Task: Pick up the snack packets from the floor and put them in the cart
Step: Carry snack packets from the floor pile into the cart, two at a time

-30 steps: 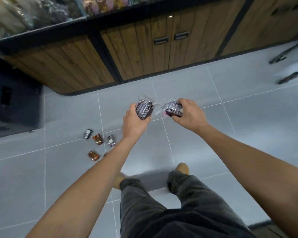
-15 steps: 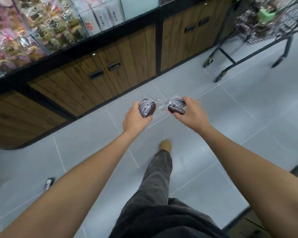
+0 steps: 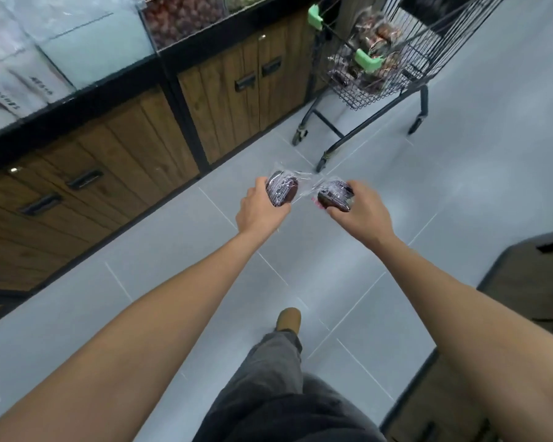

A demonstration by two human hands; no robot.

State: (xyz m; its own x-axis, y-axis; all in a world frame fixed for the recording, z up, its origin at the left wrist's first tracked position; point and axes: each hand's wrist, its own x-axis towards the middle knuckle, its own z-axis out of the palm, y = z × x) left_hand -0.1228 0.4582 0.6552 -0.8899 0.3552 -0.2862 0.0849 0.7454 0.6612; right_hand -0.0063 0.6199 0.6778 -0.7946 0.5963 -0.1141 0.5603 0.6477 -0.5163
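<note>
My left hand (image 3: 260, 209) grips a dark snack packet in clear wrapping (image 3: 281, 192). My right hand (image 3: 359, 212) grips a second dark snack packet (image 3: 335, 196) of the same kind. Both are held out in front of me at waist height, side by side, their clear wrapper ends nearly touching. The wire shopping cart (image 3: 425, 68) stands ahead at the upper right, with several snack packets (image 3: 375, 36) inside it. The cart is well beyond my hands.
A wooden cabinet run (image 3: 147, 135) with black handles lines the left, with clear snack bins (image 3: 87, 49) above it. A dark wooden unit (image 3: 530, 282) juts in at the right. Grey tiled floor (image 3: 460, 173) lies between. My shoe (image 3: 289, 319) steps forward.
I have turned and walked right along the cabinets. The packets left on the floor have dropped out of view and the cart has come closer. Both hands keep their packets.
</note>
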